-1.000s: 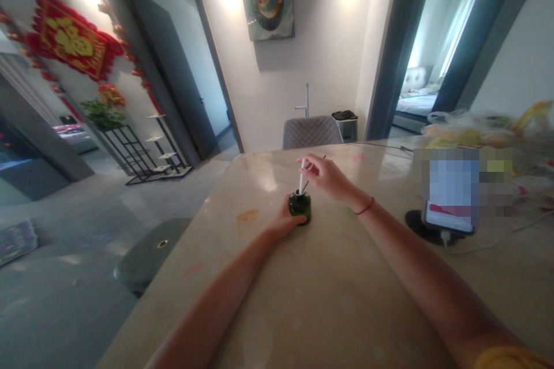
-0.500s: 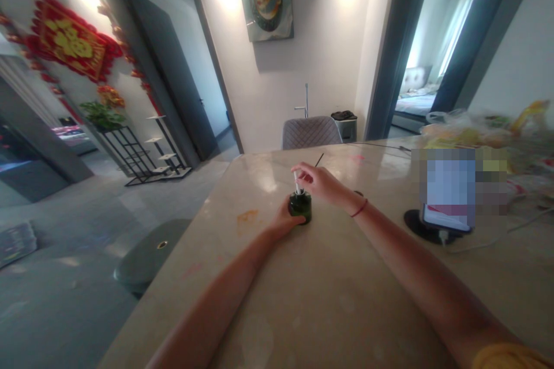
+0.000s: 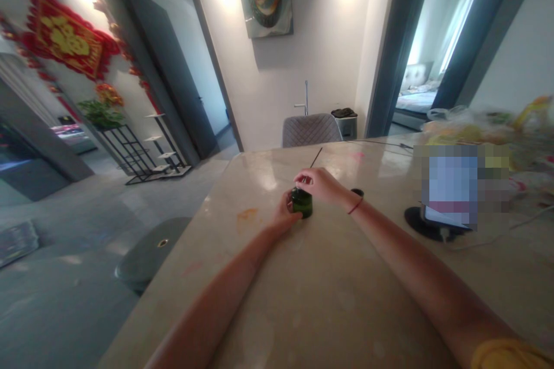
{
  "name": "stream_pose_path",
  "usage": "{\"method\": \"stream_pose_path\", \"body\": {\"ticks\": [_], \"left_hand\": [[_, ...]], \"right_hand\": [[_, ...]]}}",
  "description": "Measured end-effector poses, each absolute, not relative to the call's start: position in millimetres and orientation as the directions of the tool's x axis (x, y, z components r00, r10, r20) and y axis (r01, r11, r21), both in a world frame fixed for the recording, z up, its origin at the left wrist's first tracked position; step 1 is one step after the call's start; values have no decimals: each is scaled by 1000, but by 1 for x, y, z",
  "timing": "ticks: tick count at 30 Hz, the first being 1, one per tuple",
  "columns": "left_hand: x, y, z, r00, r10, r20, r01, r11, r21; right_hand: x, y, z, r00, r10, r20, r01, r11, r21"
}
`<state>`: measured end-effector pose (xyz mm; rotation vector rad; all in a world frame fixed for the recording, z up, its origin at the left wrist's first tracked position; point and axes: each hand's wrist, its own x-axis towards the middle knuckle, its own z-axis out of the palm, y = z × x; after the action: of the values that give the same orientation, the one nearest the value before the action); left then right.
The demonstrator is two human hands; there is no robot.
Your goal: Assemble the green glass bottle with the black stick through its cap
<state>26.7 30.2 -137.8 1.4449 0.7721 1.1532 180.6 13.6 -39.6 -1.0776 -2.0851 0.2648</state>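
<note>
My left hand (image 3: 286, 212) is wrapped round the side of a small green glass bottle (image 3: 302, 205) that stands upright on the table. Over the bottle's mouth, the fingers of my right hand (image 3: 318, 183) are pinched together. What they grip is mostly hidden; only a pale speck shows under the fingertips. A thin dark stick (image 3: 317, 158) sticks out beyond my right hand, and I cannot tell whether it lies on the table or is touched. Partly behind my right wrist sits a small dark round cap (image 3: 357, 191).
The pale stone table (image 3: 303, 300) bears a phone (image 3: 452, 196) on a black round stand (image 3: 415, 222) with a cable, at right. Behind it are plastic bags (image 3: 459, 124). A grey chair (image 3: 310, 130) is at the far edge, a green stool (image 3: 147, 253) at left.
My right hand has come down closer to the bottle's mouth. The white piece that showed between its fingers and the bottle is now almost out of sight. More of the dark stick and cap shows.
</note>
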Motion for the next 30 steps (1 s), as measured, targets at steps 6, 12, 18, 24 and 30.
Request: {"method": "stream_pose_path", "body": {"ticks": [6, 12, 18, 24, 30], "left_hand": [[28, 28, -142, 273, 919, 284, 75, -315, 946], [26, 36, -152, 275, 914, 298, 124, -341, 932], [26, 33, -149, 272, 924, 269, 45, -292, 955], [25, 30, -144, 317, 917, 243, 37, -268, 963], [25, 30, -142, 333, 915, 228, 66, -264, 962]], "right_hand": [[183, 16, -40, -392, 762, 515, 680, 617, -396], [183, 17, -41, -431, 739, 517, 696, 637, -332], [187, 20, -40, -415, 733, 539, 635, 657, -406], [200, 21, -32, -219, 745, 630, 528, 634, -565], [214, 25, -26, -55, 704, 708, 473, 643, -603]]}}
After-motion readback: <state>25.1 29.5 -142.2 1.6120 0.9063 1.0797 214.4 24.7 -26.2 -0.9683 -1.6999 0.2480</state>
